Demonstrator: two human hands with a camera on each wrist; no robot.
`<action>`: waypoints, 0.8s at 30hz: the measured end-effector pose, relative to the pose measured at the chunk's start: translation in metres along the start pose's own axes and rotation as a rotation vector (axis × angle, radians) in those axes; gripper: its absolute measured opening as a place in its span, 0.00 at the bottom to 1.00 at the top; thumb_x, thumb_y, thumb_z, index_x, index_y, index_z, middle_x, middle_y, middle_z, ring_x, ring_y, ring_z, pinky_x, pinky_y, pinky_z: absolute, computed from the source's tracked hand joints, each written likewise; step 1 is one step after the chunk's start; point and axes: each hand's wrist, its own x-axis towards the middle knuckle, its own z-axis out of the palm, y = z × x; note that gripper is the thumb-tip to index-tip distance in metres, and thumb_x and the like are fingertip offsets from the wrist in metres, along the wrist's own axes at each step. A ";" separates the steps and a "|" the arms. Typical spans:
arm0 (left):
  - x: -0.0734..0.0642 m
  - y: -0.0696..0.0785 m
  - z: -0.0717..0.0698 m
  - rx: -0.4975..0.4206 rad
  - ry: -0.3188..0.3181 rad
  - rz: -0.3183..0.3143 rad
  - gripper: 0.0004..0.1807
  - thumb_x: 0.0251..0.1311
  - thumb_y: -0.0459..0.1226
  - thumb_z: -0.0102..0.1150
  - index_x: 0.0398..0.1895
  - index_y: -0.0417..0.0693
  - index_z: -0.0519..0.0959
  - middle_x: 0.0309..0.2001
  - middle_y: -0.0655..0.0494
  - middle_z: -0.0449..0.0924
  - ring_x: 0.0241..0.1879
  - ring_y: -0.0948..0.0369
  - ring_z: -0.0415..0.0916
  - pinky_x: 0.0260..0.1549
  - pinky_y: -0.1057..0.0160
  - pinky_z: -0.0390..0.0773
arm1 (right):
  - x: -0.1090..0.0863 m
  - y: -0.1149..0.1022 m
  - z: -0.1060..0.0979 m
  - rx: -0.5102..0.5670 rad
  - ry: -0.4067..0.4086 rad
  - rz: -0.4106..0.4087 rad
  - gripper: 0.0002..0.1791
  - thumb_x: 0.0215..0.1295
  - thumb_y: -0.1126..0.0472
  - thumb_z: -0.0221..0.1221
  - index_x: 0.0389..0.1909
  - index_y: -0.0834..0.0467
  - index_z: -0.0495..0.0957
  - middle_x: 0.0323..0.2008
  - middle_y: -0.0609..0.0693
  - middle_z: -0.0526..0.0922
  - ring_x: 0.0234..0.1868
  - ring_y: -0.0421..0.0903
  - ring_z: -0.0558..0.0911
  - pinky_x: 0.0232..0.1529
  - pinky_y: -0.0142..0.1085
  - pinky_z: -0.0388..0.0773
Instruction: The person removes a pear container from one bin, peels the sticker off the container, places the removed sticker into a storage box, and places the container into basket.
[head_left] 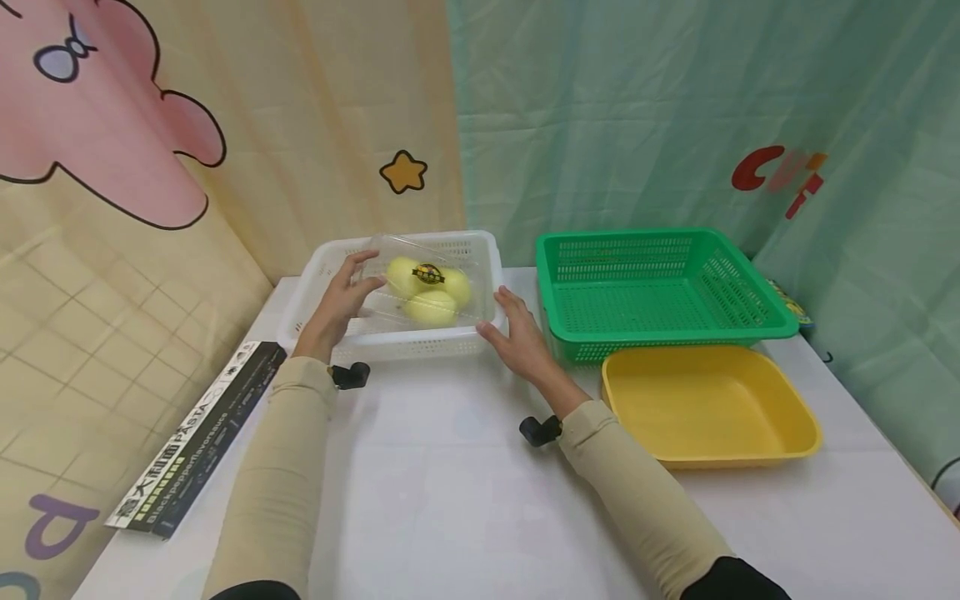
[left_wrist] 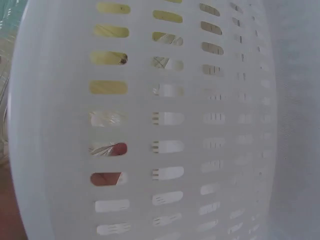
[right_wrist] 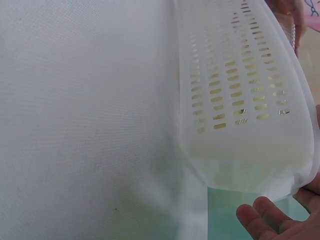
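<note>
A clear plastic pack [head_left: 390,312] with a dark-and-gold label holds several pale yellow round fruits [head_left: 431,308]. It lies inside a white perforated basket [head_left: 420,344] at the back left of the table. My left hand [head_left: 333,304] reaches over the basket's left side and grips the left end of the pack with thumb and fingers. At the basket's right front corner, my right hand [head_left: 517,337] touches the rim, its fingers spread and lightly bent. The right wrist view shows those fingers [right_wrist: 265,215] beside the corner. Through the slots in the left wrist view, yellow fruit shows.
A green perforated basket [head_left: 562,337] stands to the right of the white one. In front of it sits a yellow tray [head_left: 705,408]. A long black-and-white pasta box [head_left: 198,437] lies along the table's left edge. Printed curtains [head_left: 600,125] hang behind.
</note>
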 end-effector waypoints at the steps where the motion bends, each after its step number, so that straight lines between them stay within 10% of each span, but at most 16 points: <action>1: 0.000 0.000 0.001 0.000 0.002 0.003 0.32 0.65 0.46 0.52 0.71 0.69 0.55 0.77 0.52 0.35 0.74 0.44 0.40 0.63 0.35 0.58 | 0.000 0.000 0.000 0.000 -0.002 0.005 0.38 0.67 0.44 0.53 0.72 0.55 0.53 0.75 0.49 0.49 0.75 0.51 0.52 0.72 0.50 0.53; 24: -0.012 0.003 0.005 -0.208 0.228 0.075 0.31 0.60 0.30 0.48 0.67 0.60 0.65 0.75 0.56 0.49 0.73 0.50 0.46 0.63 0.41 0.60 | -0.002 -0.005 0.000 -0.030 -0.009 0.035 0.39 0.66 0.42 0.53 0.73 0.53 0.52 0.75 0.47 0.48 0.75 0.51 0.52 0.72 0.52 0.53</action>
